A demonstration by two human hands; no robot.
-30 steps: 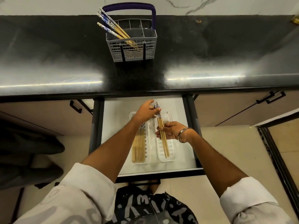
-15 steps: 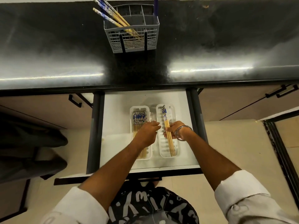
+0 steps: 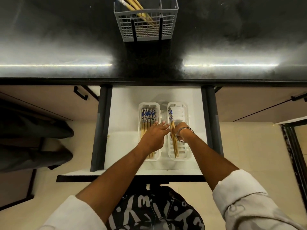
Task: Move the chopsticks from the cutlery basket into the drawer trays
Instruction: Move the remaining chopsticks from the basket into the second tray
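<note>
The grey cutlery basket (image 3: 146,29) stands on the black counter at the top, with several chopsticks (image 3: 132,4) leaning to its left. Below it the white drawer (image 3: 124,117) is open and holds two white trays. The left tray (image 3: 149,104) is filled with several blue-ended chopsticks (image 3: 147,116). A small bundle of chopsticks (image 3: 175,148) lies along the left side of the right tray (image 3: 181,112). My right hand (image 3: 181,129) is curled on this bundle at its middle. My left hand (image 3: 154,135) reaches across the left tray, fingers stretched to the bundle.
The black counter (image 3: 66,39) juts over the back of the drawer. Dark drawer rails (image 3: 101,127) run along both sides. Closed cabinet fronts with black handles (image 3: 80,93) flank it. A dark bag (image 3: 33,130) sits on the floor at the left.
The bundle went from being held tilted above the right tray to lying flat in it. My left hand slid from its blue tips down to its middle. The camera tipped down.
</note>
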